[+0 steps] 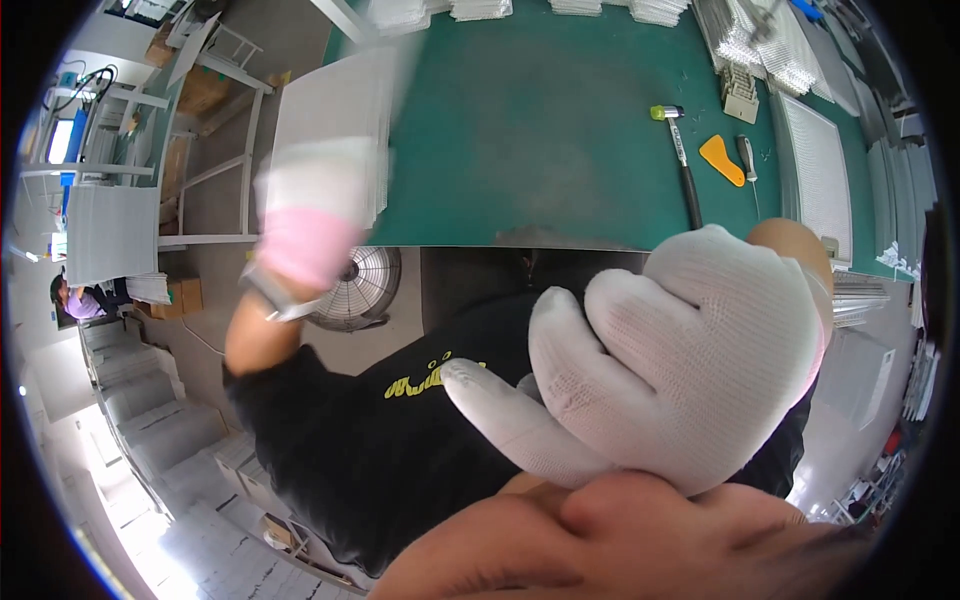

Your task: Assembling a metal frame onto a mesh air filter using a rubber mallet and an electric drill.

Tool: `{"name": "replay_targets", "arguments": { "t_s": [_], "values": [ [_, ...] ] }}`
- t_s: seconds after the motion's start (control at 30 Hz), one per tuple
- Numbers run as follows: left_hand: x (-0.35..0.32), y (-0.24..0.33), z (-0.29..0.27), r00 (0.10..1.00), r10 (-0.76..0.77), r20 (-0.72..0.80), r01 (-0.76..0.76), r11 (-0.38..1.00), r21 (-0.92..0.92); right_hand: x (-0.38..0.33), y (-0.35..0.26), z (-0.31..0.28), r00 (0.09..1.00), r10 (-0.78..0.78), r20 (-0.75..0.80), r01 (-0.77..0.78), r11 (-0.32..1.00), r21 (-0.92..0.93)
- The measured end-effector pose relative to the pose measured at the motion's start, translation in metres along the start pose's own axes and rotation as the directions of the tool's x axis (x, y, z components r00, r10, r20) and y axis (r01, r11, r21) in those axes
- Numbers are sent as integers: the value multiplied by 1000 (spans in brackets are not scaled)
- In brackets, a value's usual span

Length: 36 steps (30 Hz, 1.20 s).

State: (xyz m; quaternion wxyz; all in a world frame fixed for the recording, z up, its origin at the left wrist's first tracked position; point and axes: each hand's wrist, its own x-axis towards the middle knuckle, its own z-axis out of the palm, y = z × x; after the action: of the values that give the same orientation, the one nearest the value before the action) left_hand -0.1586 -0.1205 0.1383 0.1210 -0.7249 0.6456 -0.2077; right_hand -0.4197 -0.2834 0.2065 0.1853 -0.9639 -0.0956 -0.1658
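My right hand (690, 350), in a white knitted glove with a pink cuff, is raised close to the camera. Its fingers bend loosely, the thumb stands apart from them, and I see nothing held. My left hand (315, 185) wears a similar glove and is smeared by motion. It is over the near end of a stack of thin white sheets (335, 105) at the left edge of the green table (520, 130). Blur hides its fingers, so whether it grips a sheet cannot be made out.
On the table's right lie a hammer (681, 150), an orange scraper (721, 160), a screwdriver (747, 155) and a white mesh-faced panel (818, 180). White stacks (480, 8) line the far edge. A floor fan (360, 290) stands below the table; another person (85, 300) is far left.
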Motion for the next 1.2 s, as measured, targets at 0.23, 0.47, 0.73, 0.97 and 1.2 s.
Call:
{"name": "replay_targets", "arguments": {
  "t_s": [0.23,0.47,0.73,0.97,1.2],
  "values": [
    [125,129,51,733,445,514,-45,786,-616,13,-2,11,997,-72,10,72,997,13],
    [235,-5,187,911,-308,276,412,720,-559,27,7,8,998,-65,-3,65,998,6],
    [284,-136,313,512,-699,499,852,340,-398,41,79,83,978,183,95,-188,981,39],
    [320,-83,256,630,-685,366,762,637,-118,-74,170,232,750,661,10,-639,729,-247],
    [292,-208,318,645,-761,-71,374,395,-839,-80,189,199,694,710,118,-684,701,-201]
  ]
}}
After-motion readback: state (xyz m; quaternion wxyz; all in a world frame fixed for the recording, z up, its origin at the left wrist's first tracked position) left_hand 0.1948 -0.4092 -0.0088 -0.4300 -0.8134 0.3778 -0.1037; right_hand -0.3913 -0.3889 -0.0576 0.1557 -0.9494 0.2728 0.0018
